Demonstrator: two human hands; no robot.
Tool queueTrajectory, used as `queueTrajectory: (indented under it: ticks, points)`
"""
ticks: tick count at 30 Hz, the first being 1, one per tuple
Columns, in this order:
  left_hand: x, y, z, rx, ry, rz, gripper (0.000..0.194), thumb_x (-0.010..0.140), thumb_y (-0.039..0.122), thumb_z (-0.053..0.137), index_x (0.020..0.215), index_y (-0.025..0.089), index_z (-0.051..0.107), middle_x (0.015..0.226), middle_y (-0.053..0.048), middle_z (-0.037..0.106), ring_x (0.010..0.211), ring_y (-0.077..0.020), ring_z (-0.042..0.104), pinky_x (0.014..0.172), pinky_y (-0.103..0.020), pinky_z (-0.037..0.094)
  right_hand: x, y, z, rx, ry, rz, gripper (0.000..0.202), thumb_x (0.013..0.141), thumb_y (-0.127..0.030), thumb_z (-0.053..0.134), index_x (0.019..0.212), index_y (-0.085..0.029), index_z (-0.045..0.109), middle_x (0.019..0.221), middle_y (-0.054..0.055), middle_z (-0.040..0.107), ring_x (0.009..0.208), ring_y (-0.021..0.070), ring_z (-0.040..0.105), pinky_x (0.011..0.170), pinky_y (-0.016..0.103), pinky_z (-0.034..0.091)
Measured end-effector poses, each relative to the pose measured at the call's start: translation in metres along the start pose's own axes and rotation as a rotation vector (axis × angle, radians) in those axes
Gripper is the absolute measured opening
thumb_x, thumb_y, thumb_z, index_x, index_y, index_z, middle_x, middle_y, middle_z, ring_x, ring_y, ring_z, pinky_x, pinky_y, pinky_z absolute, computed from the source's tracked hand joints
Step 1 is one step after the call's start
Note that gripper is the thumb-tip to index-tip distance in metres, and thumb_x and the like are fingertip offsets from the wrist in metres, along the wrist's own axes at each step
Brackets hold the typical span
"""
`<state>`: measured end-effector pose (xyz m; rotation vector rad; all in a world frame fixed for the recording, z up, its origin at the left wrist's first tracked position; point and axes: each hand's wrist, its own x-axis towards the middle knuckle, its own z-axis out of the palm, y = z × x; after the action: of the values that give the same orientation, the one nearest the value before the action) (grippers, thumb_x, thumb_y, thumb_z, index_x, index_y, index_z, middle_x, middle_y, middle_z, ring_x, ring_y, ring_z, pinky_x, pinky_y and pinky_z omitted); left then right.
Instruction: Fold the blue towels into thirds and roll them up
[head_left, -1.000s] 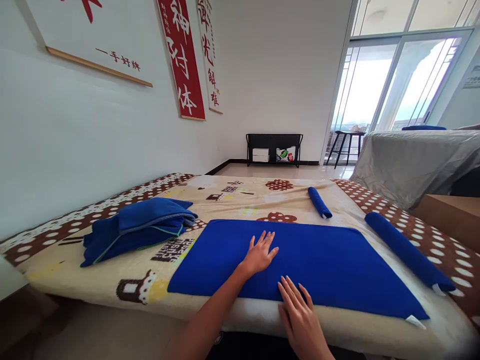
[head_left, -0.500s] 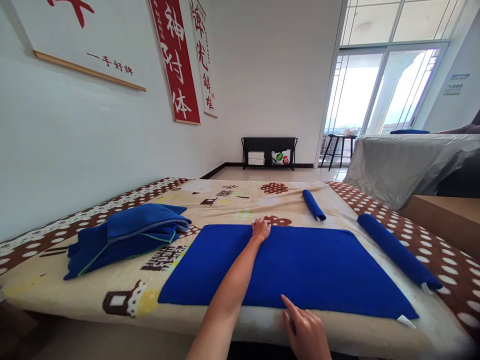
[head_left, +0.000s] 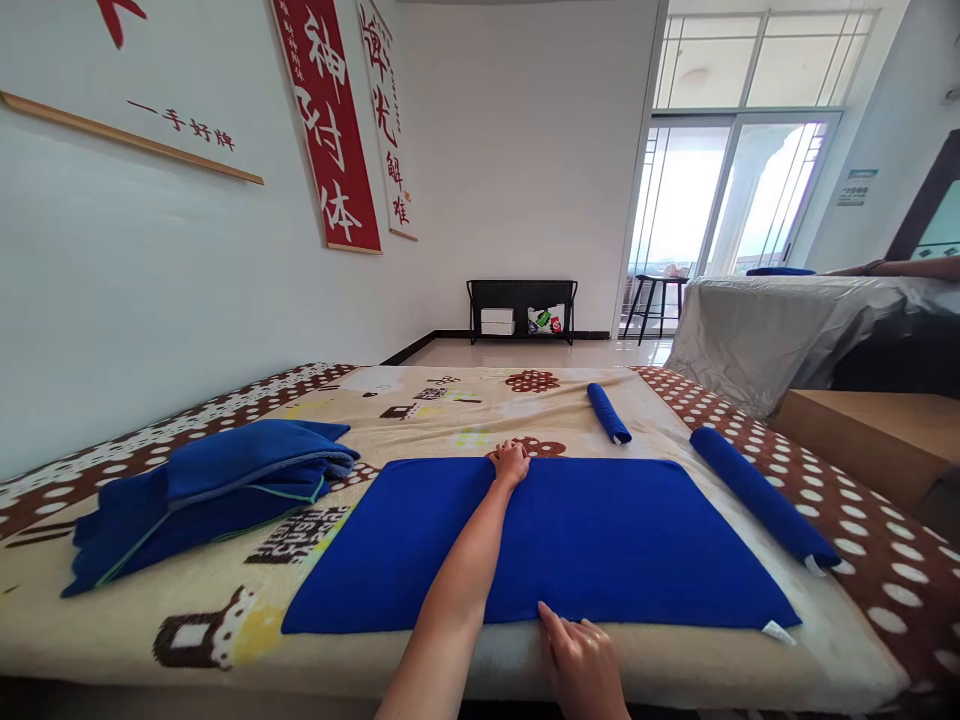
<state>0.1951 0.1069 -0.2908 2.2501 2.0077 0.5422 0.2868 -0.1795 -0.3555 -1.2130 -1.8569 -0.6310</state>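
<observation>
A blue towel lies spread flat on the patterned blanket before me, with a white tag at its near right corner. My left hand reaches across to the far edge, its fingers curled down over the hem. At the near edge, my right hand is closed with the index fingertip on the hem; its thumb is mostly hidden. Beyond the far edge lies a short rolled blue towel. A longer rolled blue towel rests to the right.
Loosely piled blue towels lie on the left of the cream and brown blanket. A cardboard box and a plastic-covered table stand at right. Another person's arm shows there beside a blue item.
My view has turned slightly right. My right hand's fingers have drawn in at the towel's near edge. The left hand stays at the far edge, and the towel lies as before.
</observation>
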Motion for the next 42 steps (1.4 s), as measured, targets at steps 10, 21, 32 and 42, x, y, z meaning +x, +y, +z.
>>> queueTrajectory:
  ticks: [10, 21, 32, 42]
  points:
    - [0.002, 0.006, -0.007, -0.101, 0.019, -0.021, 0.036, 0.093, 0.035, 0.059, 0.124, 0.016, 0.056, 0.125, -0.010, 0.058, 0.106, -0.0229, 0.061, 0.089, -0.045, 0.053, 0.008, -0.004, -0.008, 0.117, 0.112, 0.002, 0.032, 0.093, -0.007, 0.035, 0.094, -0.016, 0.067, 0.051, -0.005, 0.059, 0.040, 0.0102, 0.056, 0.051, 0.027, 0.035]
    - [0.025, 0.009, -0.080, -0.605, 0.056, -0.020, 0.036, 0.093, 0.035, 0.059, 0.124, 0.016, 0.056, 0.123, -0.010, 0.059, 0.104, -0.0222, 0.062, 0.087, -0.044, 0.054, 0.057, 0.017, -0.073, 0.247, 0.270, 0.026, 0.027, 0.085, -0.002, 0.058, 0.107, -0.016, 0.068, 0.054, -0.007, 0.059, 0.043, 0.0054, 0.052, 0.056, 0.022, 0.043]
    - [0.007, -0.011, -0.215, -1.202, 0.143, 0.127, 0.036, 0.069, 0.038, 0.078, 0.095, 0.018, 0.064, 0.081, -0.003, 0.066, 0.077, -0.0164, 0.061, 0.068, -0.028, 0.042, 0.161, 0.125, -0.162, 0.477, 0.268, 0.603, 0.020, 0.082, -0.033, 0.068, 0.099, -0.024, 0.075, 0.071, -0.001, 0.072, 0.057, 0.0113, 0.063, 0.052, 0.022, 0.048]
    - [-0.062, -0.007, -0.320, -1.202, -0.001, 0.402, 0.041, 0.064, 0.036, 0.083, 0.101, 0.018, 0.076, 0.088, -0.006, 0.072, 0.076, -0.0144, 0.061, 0.068, -0.028, 0.043, 0.249, 0.183, -0.196, 1.127, 0.309, 0.679, 0.031, 0.073, -0.025, 0.075, 0.102, -0.016, 0.073, 0.099, 0.009, 0.072, 0.094, 0.0198, 0.068, 0.096, 0.037, 0.051]
